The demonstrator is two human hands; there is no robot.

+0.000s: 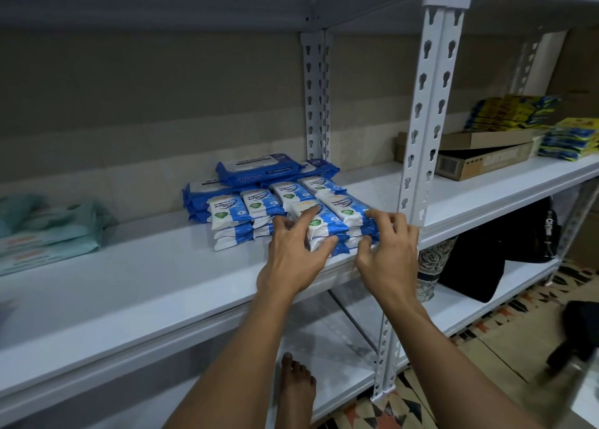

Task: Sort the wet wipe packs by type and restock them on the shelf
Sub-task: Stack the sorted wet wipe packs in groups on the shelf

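Note:
Small blue-and-white antibacterial wipe packs [256, 213] stand in several short stacks on the white shelf [136, 286]. Behind them lie larger dark blue antabax packs [259, 169]. My left hand [295, 250] grips the front stack of small packs [324, 229], forefinger on top and thumb at its front. My right hand [387, 247] touches the right side of the same front stacks with curled fingers. Pale green wipe packs [55, 231] lie piled at the shelf's far left.
A white slotted upright [421, 137] stands just right of my right hand. Beyond it the shelf carries a flat cardboard box [483, 159] and yellow-blue packs [512, 111]. A black bag [492, 257] sits on the lower shelf. My bare foot [296, 393] is on the patterned floor.

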